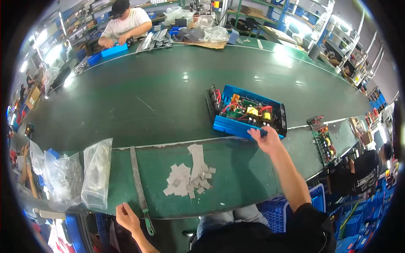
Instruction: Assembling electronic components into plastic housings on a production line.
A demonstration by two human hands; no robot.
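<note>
A right hand [266,139] at the near wall of an open blue metal case [235,127] packed with electronics.
The case lies right of centre on a wide dark green belt [143,84], its near side by the green bench strip [240,185]. The right hand's fingers are partly bent at that wall; whether they grip it or merely touch, I cannot tell. The left hand [128,218] is loosely curled at the bench's near edge, its inside hidden, just beside a long flat metal blade with a green handle [138,177]. Small pale grey rectangular pads [179,179] lie heaped between blade and case; clear plastic bags [97,173] are left of the blade, a bare populated circuit board [323,141] right of the case.
</note>
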